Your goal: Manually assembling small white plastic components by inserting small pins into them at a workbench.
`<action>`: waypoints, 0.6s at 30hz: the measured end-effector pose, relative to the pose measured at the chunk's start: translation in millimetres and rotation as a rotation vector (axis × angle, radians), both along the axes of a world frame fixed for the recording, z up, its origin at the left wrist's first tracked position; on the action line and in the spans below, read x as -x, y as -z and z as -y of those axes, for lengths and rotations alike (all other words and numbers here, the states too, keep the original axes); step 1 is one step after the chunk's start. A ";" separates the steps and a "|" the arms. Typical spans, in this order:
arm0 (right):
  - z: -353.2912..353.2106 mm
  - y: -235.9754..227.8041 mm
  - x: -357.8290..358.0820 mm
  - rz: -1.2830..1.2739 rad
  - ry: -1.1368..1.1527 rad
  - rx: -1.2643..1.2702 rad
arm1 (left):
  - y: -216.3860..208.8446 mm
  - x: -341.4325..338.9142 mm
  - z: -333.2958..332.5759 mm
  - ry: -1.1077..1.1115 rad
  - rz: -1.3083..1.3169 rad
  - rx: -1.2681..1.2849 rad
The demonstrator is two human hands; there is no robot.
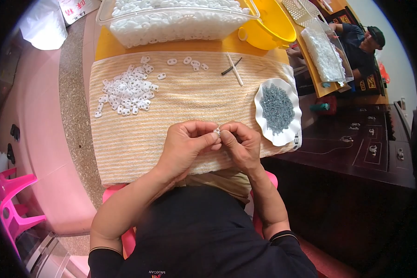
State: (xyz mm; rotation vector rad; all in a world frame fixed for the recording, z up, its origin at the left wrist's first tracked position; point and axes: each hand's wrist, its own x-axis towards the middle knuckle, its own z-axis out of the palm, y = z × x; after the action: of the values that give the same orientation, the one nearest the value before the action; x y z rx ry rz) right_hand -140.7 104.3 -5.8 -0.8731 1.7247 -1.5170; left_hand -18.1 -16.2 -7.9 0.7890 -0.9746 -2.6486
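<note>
Over the near middle of a striped towel (139, 148), my left hand (186, 144) pinches a small white plastic piece (217, 132) between thumb and forefinger. My right hand (241, 144) meets it there, thumb and forefinger closed against the piece's right side. Whether a smaller part sits between those right fingertips is hidden. To the left lies a heap of white two-holed plastic pieces (127, 90), with several loose ones (194, 63) farther along. Right of my hands, a white wavy-edged dish (260, 116) holds many small grey-blue, tube-like parts (277, 109).
Behind the towel stand a clear bin (180, 34) full of white pieces and a yellow basin (275, 28). A white stick (235, 69) crosses a black one (226, 72). Pink stools (16, 208) are at left. A person (356, 46) sits far right beside another filled container (322, 53).
</note>
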 end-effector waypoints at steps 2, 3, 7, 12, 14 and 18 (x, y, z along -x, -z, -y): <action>0.2 -2.0 -0.9 -0.019 -0.004 0.001 | -0.3 -0.1 -0.6 -0.004 -0.008 0.019; 0.0 -2.3 -0.7 -0.019 -0.003 0.001 | -0.8 0.0 -1.0 -0.006 -0.001 0.034; 1.2 -5.2 -1.9 -0.032 -0.021 -0.020 | -1.4 -0.3 -4.7 -0.038 0.028 0.088; 0.5 -1.5 -3.0 0.101 -0.008 -0.017 | -0.8 1.2 -5.8 -0.064 0.000 0.135; 0.8 -0.1 -1.6 0.190 -0.008 0.006 | -1.0 2.4 -3.2 -0.057 -0.014 0.133; -0.5 4.4 0.3 0.214 0.024 -0.002 | -1.0 2.7 -0.2 -0.037 -0.029 0.102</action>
State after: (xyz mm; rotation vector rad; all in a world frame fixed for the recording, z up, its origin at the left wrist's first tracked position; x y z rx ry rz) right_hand -141.1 104.8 -10.2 -0.6643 1.5856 -1.5639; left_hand -20.8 -16.1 -6.9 0.7366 -1.0681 -2.5491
